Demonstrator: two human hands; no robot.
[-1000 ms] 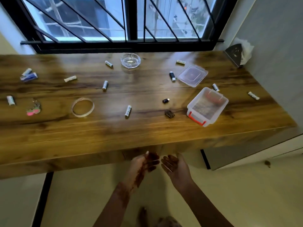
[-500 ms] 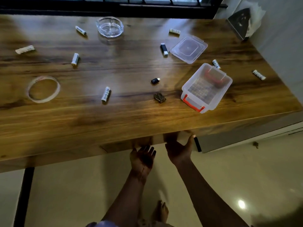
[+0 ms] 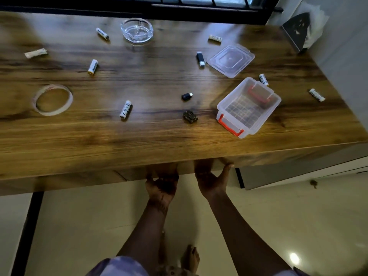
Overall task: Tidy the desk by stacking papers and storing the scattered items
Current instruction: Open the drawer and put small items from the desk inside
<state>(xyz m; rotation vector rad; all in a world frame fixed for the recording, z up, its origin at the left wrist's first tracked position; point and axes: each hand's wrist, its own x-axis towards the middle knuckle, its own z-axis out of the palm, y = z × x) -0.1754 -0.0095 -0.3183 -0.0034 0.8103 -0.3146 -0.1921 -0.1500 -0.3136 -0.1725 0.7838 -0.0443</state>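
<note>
Both palms face up at the desk's (image 3: 139,140) front edge, left hand (image 3: 162,186) and right hand (image 3: 211,181) loose and empty, fingertips hidden beneath; the batteries, one (image 3: 125,109) nearest, lie scattered beside the clear bin (image 3: 249,107), lid (image 3: 231,59) off; any jolt there could roll them floorward.

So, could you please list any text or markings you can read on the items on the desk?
"CE" mark: on the battery nearest the front edge.
Dark lettering on the yellow-tipped battery: too blurred to read.
Printing on the other batteries, such as the one by the ashtray: too small to read.
Red marks on the tape roll: illegible.
</note>
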